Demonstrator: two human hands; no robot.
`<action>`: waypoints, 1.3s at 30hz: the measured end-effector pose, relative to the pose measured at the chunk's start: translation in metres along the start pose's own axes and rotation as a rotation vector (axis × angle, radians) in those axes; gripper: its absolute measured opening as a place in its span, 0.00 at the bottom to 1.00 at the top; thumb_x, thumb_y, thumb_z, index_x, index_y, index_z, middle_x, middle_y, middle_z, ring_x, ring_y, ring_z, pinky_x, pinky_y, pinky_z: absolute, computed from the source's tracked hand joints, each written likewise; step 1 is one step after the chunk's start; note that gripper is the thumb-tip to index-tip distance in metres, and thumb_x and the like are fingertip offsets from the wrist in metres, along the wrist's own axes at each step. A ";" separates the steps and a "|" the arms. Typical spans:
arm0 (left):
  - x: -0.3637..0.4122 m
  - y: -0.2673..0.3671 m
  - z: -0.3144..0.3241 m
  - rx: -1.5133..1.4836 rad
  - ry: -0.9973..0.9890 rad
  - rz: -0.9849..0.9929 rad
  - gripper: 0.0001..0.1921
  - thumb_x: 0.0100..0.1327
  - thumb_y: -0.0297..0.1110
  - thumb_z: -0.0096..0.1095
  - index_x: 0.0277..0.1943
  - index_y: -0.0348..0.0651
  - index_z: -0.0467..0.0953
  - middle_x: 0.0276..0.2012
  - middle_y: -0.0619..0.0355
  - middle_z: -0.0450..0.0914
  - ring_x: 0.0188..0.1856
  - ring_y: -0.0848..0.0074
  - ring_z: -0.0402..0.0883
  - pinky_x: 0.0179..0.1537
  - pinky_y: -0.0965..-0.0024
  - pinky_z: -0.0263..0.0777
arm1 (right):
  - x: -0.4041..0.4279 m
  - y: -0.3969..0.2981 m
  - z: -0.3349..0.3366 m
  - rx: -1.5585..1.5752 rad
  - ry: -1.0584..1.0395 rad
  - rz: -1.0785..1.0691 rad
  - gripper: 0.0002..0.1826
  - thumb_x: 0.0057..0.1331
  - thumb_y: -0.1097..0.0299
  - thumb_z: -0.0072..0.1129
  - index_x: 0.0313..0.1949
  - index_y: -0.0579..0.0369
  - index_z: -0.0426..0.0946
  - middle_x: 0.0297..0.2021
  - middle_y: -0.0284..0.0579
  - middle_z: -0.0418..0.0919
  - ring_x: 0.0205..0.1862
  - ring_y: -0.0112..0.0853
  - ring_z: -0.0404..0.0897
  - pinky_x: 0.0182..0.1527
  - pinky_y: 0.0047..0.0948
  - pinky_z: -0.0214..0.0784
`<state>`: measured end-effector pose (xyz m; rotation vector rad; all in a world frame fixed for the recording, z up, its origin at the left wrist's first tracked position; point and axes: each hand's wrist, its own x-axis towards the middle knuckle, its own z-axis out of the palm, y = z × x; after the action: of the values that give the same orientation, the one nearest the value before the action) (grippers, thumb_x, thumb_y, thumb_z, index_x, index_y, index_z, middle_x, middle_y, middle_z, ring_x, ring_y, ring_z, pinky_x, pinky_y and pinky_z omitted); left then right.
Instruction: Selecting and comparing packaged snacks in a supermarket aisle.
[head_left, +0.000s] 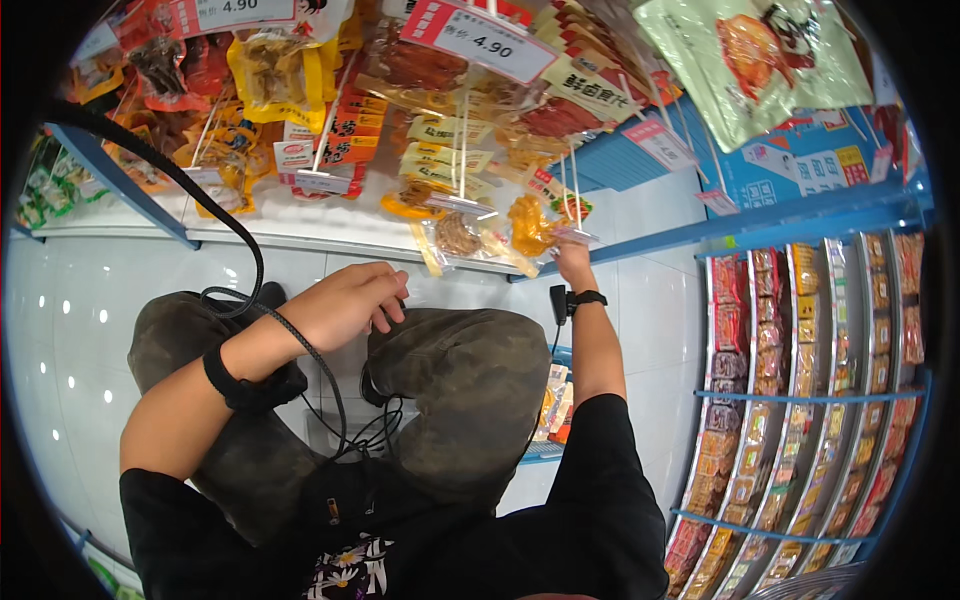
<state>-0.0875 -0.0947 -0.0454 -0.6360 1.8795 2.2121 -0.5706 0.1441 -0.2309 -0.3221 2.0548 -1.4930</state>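
Note:
My left hand (349, 304) hovers over the gap between my bent knees, its fingers loosely curled with nothing in them. My right hand (573, 261) reaches up to the shelf front, at the end of a white wire hook (574, 184). Its fingertips are partly hidden behind a price tag holder (575, 235), so whether they pinch anything is unclear. Just left of them hangs a yellow vacuum-sealed food packet (529, 225). Beside that packet is a clear one with brown food (456, 234). Further packets with cream headers (448, 154) hang behind.
Overhead hangs a pale green packet (750, 64). A blue shelf rail (757, 225) crosses at the right, before a rack of packaged snacks (806, 405). A blue basket (541, 452) with packets stands beside my right knee. A black cable (247, 240) loops past my left forearm.

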 end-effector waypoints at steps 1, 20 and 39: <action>-0.004 -0.005 -0.003 -0.009 0.014 -0.021 0.21 0.76 0.47 0.40 0.50 0.37 0.75 0.40 0.55 0.84 0.39 0.74 0.81 0.41 0.72 0.72 | 0.005 -0.004 0.018 0.041 0.034 -0.006 0.14 0.71 0.58 0.60 0.53 0.46 0.75 0.41 0.32 0.79 0.42 0.27 0.77 0.44 0.33 0.72; -0.009 -0.011 -0.012 -0.053 -0.003 -0.070 0.18 0.74 0.44 0.44 0.50 0.38 0.75 0.39 0.57 0.81 0.39 0.77 0.79 0.43 0.74 0.71 | 0.035 0.038 -0.012 -0.448 0.291 -0.030 0.20 0.65 0.55 0.66 0.50 0.56 0.80 0.48 0.41 0.82 0.52 0.30 0.78 0.51 0.28 0.70; -0.029 -0.005 -0.003 0.068 0.057 0.013 0.21 0.76 0.49 0.44 0.51 0.38 0.75 0.40 0.58 0.81 0.40 0.80 0.78 0.43 0.76 0.69 | -0.345 0.279 -0.158 -0.771 0.419 0.277 0.31 0.58 0.59 0.69 0.56 0.67 0.73 0.48 0.57 0.83 0.51 0.42 0.83 0.52 0.35 0.74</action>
<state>-0.0585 -0.0920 -0.0378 -0.6835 1.9819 2.1498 -0.3458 0.5404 -0.3509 0.0036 2.8189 -0.5819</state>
